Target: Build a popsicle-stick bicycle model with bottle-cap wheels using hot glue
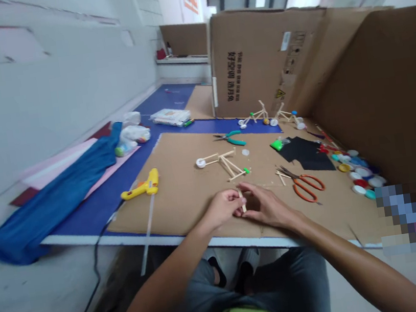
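Both hands were down at the near edge of the board, about 6 o'clock of the work area. The left hand point(221, 208) and right hand point(267, 208) were each pinched shut on one short wooden stick point(242, 201). It stood roughly upright between the fingertips, just above the cardboard sheet point(182, 195).

Stuff around it, clock directions taken from the hands:
- At 12, close by, a stick frame point(228, 166) lay flat with a white wheel on its left end. It was the nearest thing straight ahead.
- Further out at 12 were teal pliers point(233, 138).
- At 10 sat a yellow glue gun point(143, 187), its black cord point(96, 251) dropping off the table edge.
- At 2 were orange-handled scissors point(308, 184), near the right hand but not touching it, with a few loose sticks by the blades.
- Past those lay a black sheet point(306, 155), and a scatter of bottle caps point(357, 172) at 3.
- A couple more stick models point(260, 115) sat far back at 1.

The cardboard lay on a blue mat point(95, 208) on a white-edged table. A blue cloth point(55, 200) was draped at 9, with plastic bags point(133, 135) at 11. A big cardboard box point(256, 61) stood at 12 behind everything. A cardboard wall point(389, 99) closed off the right side, and a pale wall point(47, 85) ran along the left.
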`<action>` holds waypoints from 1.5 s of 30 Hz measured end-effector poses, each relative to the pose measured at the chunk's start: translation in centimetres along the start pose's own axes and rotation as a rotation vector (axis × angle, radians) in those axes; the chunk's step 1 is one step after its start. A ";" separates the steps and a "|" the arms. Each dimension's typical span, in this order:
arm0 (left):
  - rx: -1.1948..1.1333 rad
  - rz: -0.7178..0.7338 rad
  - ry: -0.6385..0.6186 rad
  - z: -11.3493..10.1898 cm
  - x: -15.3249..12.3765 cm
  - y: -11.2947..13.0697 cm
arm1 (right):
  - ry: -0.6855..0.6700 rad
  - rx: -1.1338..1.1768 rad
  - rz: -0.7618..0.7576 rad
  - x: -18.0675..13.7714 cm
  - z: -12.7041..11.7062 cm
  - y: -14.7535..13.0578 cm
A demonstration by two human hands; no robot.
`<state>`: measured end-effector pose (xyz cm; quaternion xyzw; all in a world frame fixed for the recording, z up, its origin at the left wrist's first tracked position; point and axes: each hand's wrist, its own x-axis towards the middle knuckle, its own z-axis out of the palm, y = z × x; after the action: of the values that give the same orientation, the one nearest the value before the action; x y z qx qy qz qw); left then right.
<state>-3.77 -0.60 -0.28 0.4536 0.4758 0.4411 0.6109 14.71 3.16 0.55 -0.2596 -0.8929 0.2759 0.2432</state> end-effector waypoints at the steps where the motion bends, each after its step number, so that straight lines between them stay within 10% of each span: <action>1: -0.002 0.002 0.010 -0.1 -0.3 0.1 | 0.000 -0.014 0.002 0.0 0.1 -0.2; 14: 0.127 0.098 0.324 -7.3 -8.4 0.2 | 0.255 -0.244 0.209 8.3 -5.2 0.3; 26: 0.155 0.187 0.343 -7.5 -8.0 -2.7 | -0.195 -0.737 0.019 19.9 -3.9 -0.9; 45: 0.394 0.359 0.372 -7.7 -8.5 -3.3 | -0.363 -0.861 -0.001 21.7 -3.4 -0.3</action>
<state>-12.31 -8.52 -3.03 0.5514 0.5680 0.5166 0.3262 0.34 17.20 9.50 -0.2841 -0.9544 -0.0791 -0.0468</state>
